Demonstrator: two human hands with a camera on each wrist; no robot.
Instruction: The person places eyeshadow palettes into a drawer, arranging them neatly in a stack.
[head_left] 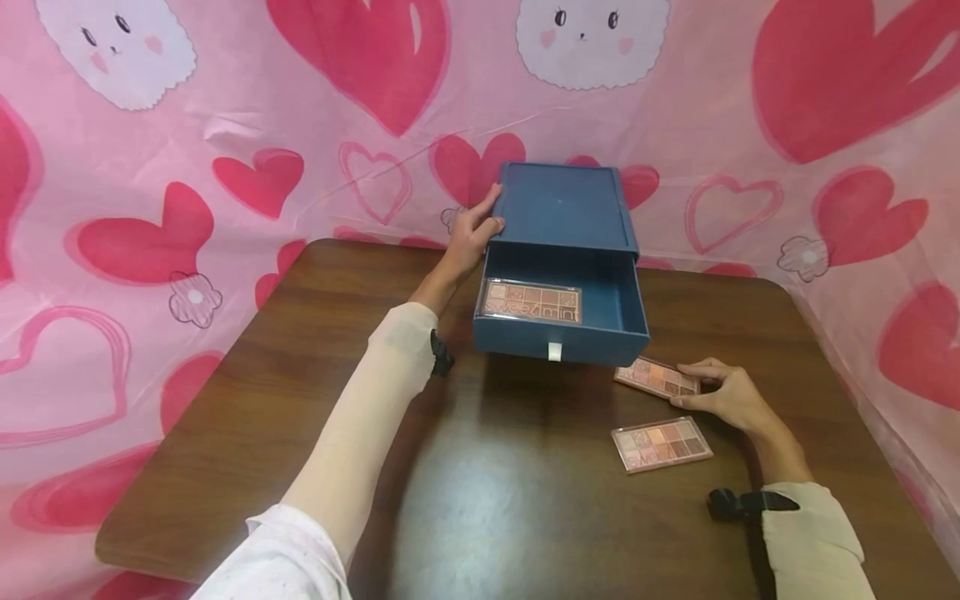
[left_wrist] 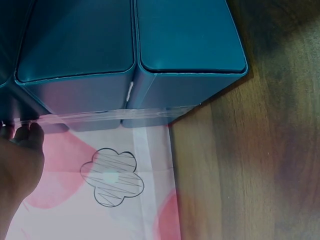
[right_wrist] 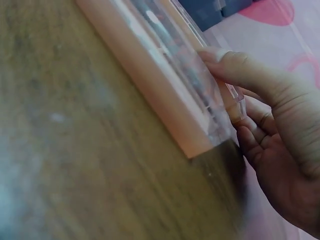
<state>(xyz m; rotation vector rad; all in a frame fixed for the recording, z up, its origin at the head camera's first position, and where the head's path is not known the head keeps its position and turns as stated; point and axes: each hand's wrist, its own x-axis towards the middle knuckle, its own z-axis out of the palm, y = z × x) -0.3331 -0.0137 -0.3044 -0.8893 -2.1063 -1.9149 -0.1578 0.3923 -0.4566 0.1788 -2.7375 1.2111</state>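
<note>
A blue drawer unit stands at the back of the table with its top drawer pulled out. Inside that drawer, at the left, lies an eyeshadow palette with a clear lid. My left hand rests against the unit's left side; in the left wrist view its fingers touch the side near a strip of clear tape. To the right, my right hand pinches a second eyeshadow palette by its right end, partly hidden behind the drawer. A third palette lies flat just in front.
The brown wooden table carries everything. Behind it hangs a pink cloth printed with hearts, close to the unit's back. A white pull tab sticks out from the drawer front.
</note>
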